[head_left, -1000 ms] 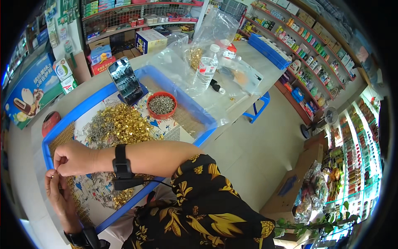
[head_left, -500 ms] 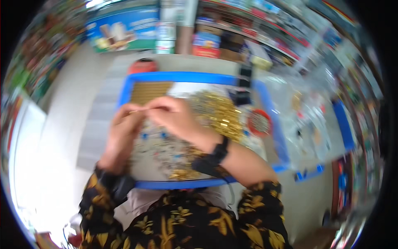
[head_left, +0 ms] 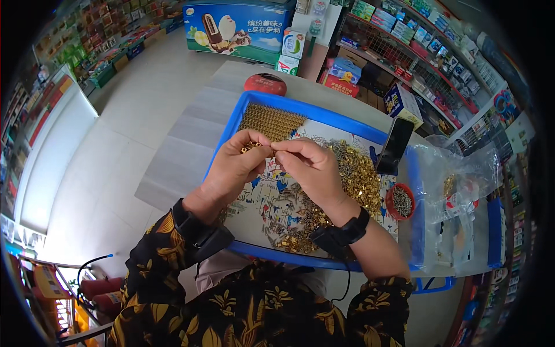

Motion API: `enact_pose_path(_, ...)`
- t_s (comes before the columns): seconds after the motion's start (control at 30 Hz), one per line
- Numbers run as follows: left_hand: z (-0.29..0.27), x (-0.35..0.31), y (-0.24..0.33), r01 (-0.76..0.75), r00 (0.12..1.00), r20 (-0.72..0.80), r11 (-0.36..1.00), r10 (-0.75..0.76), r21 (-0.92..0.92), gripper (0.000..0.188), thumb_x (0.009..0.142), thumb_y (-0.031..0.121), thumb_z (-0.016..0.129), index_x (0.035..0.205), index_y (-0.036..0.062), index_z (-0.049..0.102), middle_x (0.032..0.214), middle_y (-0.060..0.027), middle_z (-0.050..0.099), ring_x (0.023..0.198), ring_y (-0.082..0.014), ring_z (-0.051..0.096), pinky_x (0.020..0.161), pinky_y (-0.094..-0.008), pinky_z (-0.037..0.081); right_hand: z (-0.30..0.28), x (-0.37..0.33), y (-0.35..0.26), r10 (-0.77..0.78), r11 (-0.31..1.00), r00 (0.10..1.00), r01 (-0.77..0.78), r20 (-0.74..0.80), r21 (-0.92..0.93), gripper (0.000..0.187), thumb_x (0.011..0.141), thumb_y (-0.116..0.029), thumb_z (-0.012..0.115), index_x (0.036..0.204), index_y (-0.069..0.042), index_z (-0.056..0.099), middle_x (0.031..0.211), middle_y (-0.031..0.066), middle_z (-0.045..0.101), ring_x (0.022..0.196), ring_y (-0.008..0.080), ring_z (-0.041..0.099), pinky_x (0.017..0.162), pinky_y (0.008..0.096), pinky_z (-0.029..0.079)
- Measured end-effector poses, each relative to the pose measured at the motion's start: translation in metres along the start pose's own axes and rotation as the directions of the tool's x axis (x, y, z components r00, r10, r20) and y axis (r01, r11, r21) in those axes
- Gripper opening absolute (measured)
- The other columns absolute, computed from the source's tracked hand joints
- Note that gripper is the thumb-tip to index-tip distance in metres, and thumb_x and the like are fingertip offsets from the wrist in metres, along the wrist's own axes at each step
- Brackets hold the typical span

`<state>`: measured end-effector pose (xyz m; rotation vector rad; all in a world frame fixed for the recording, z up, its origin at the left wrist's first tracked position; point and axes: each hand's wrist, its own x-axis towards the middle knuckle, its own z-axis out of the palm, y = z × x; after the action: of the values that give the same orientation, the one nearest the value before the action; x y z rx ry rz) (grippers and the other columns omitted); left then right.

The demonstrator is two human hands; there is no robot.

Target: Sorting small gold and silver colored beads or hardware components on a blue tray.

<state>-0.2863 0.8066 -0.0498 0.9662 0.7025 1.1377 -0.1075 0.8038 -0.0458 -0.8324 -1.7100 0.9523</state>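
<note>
My left hand (head_left: 231, 170) is curled closed around several small brass-coloured metal parts (head_left: 250, 147), which look like little nuts or sleeves. Its thumb and forefinger meet the fingertips of my right hand (head_left: 317, 173), pinched closed on something too small to make out. Both hands are above a blue-rimmed tray (head_left: 341, 125) with a patterned white base. In its far left corner, brass-coloured pieces stand in a dense block of rows (head_left: 272, 118). A heap of loose gold and silver metal parts (head_left: 361, 173) spreads to the right of my right hand.
A red bowl of silver screw-like pieces (head_left: 403, 203) sits inside the tray's right side. A dark phone (head_left: 396, 144) leans at the far right rim. Clear plastic bags (head_left: 457, 179) lie to the right. Behind the tray is a red round container (head_left: 265, 85) on the grey table (head_left: 191, 124).
The view has turned and sharpened, so the tray appears farther right and tilted. My hands remain together at the fingertips, with the brass-coloured parts now visible in the left.
</note>
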Motion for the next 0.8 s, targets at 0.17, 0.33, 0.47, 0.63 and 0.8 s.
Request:
enact_pose_path(0.17,-0.003,0.000,0.000,-0.013,1.000,0.004,1.000,0.013,-0.019,0.010,0.087,0.011,0.063,0.095,0.0115,0.056,0.074,0.0045,0.052,0.059,-0.0019,0.047,0.046,-0.0156,0.031,0.006,0.001,-0.007,-0.115,0.991,0.993,0.114,-0.005,-0.067,0.022,0.085,0.000,0.062,0.107,-0.002,0.063,0.091,0.0021,0.063,0.080,0.0068,0.060,0.071,0.0197,0.049)
enact_pose_path(0.33,-0.004,-0.007,0.014,-0.030,0.999,0.041,0.999,0.028,0.040,0.011,0.089,0.013,0.061,0.098,0.0100,0.056,0.078,0.0026,0.055,0.060,-0.0026,0.049,0.046,-0.0152,0.032,0.005,0.008,-0.016,-0.039,0.998,0.999,0.039,0.008,-0.050,0.020,0.084,0.000,0.063,0.104,-0.002,0.061,0.090,0.0012,0.062,0.080,0.0060,0.058,0.071,0.0197,0.048)
enact_pose_path(0.47,-0.009,-0.019,0.037,-0.052,0.997,-0.057,0.999,0.053,0.017,0.013,0.092,0.016,0.057,0.102,0.0083,0.055,0.080,-0.0003,0.056,0.060,-0.0042,0.049,0.044,-0.0154,0.031,-0.003,0.020,-0.018,0.015,0.999,0.999,-0.012,0.044,-0.052,0.018,0.084,-0.002,0.064,0.102,-0.002,0.060,0.088,0.0010,0.063,0.078,0.0061,0.058,0.070,0.0206,0.048)
enact_pose_path(0.63,-0.030,-0.025,0.032,-0.061,0.995,-0.085,0.980,0.045,-0.192,0.016,0.094,0.019,0.053,0.105,0.0075,0.055,0.080,-0.0020,0.056,0.059,-0.0058,0.048,0.041,-0.0164,0.029,0.001,0.023,-0.001,0.181,0.968,0.969,-0.145,0.167,-0.207,0.019,0.082,-0.010,0.067,0.098,-0.003,0.061,0.083,0.0006,0.063,0.074,0.0074,0.058,0.067,0.0228,0.048)
enact_pose_path(0.8,-0.031,-0.033,0.017,0.030,0.996,-0.068,0.952,-0.053,-0.305,0.018,0.096,0.021,0.051,0.106,0.0071,0.055,0.080,-0.0023,0.055,0.058,-0.0067,0.047,0.039,-0.0174,0.028,0.024,0.017,0.017,0.377,0.889,0.833,-0.202,0.405,-0.412,0.022,0.078,-0.019,0.069,0.093,-0.005,0.062,0.078,0.0069,0.066,0.075,0.0181,0.065,0.068,0.0298,0.050)
